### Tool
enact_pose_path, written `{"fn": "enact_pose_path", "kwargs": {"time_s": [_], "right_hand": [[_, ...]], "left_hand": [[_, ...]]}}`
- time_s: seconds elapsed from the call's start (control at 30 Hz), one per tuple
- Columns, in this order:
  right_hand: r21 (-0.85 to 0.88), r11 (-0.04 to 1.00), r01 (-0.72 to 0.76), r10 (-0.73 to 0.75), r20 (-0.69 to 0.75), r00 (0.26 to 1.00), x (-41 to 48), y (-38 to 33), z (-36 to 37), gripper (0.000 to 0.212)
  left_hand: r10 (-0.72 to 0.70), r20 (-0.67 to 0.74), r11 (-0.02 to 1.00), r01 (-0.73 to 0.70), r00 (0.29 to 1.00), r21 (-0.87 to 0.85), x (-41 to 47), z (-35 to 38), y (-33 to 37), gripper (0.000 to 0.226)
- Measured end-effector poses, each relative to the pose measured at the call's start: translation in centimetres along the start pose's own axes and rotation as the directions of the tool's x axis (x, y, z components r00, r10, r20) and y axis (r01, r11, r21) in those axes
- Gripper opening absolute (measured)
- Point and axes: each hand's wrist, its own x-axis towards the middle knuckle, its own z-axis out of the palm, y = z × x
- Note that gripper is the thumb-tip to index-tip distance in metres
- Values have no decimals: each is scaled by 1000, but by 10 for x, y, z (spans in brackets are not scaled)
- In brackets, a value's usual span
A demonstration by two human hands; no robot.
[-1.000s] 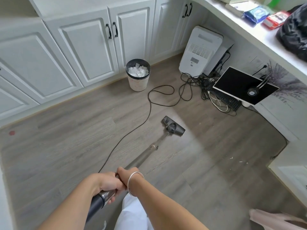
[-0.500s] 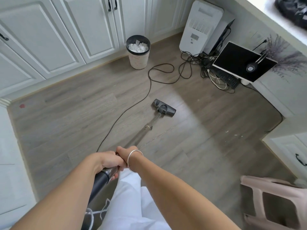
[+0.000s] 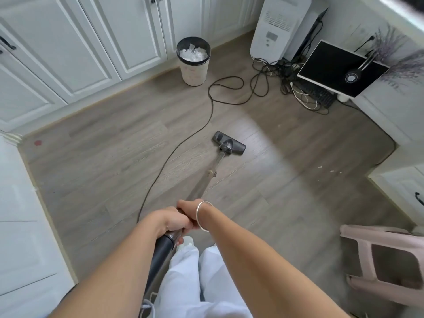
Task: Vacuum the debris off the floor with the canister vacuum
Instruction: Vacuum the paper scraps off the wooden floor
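Note:
The vacuum's dark floor head [image 3: 230, 142] rests flat on the grey wood floor [image 3: 110, 171], mid-room. Its metal wand [image 3: 207, 177] runs back toward me to a black handle and hose [image 3: 161, 247]. Both hands grip the wand's near end: my left hand [image 3: 171, 220] is wrapped around it just above the black hose cuff, my right hand [image 3: 189, 208], with a silver bangle on the wrist, holds it right ahead of the left. Small white debris specks [image 3: 330, 169] lie on the floor to the right of the head. The canister itself is out of view.
The black power cord [image 3: 183, 143] snakes from near my feet to a cable tangle [image 3: 282, 74] by a white appliance [image 3: 278, 24]. A lined bin [image 3: 193, 61] stands by white cabinets. A monitor [image 3: 341, 67] leans at right. A pink stool [image 3: 385, 260] sits near right.
The view has pulled back and tilted down, so the room looks farther away. The floor head has slid across the floor and sits nearer the cord; both hands keep their grip.

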Motion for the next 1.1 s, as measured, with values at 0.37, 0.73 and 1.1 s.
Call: {"fn": "enact_pose_path", "kwargs": {"time_s": [0.37,0.73,1.1], "right_hand": [[85,996,27,-14,-149,989,5,9,24,32],[211,975,73,-8,-293,956,-11,-2,-77,26],[421,905,69,101,-368,925,-17,33,-247,32]], "left_hand": [[72,4,993,-71,997,-99,9,-4,-23,11],[212,68,975,-216,975,60,15,20,80,14],[191,218,935,-245,957,258,41,111,237,10]]}}
